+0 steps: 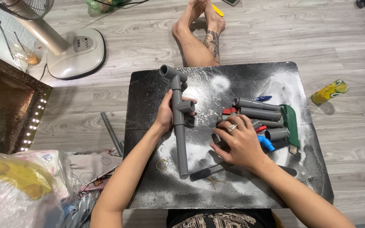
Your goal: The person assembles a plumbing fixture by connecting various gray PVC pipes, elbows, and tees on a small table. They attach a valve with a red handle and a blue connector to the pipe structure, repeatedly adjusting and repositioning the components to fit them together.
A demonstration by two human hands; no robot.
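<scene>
Grey plastic pipe assembly, fitted with an elbow on top and a tee midway, stands tilted on the black desk, its lower end resting on the dusty surface. Your left hand wraps it just beside the tee, fingers clenched around the stem. Your right hand lies palm-down, fingers spread loosely over the short grey pipe pieces beside a green handsaw.

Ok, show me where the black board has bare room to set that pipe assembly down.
Free: the far strip of the board beyond the pipe pile, and the near-left corner by the rubber band. Crowded: the right side, around the right hand and green saw.
</scene>
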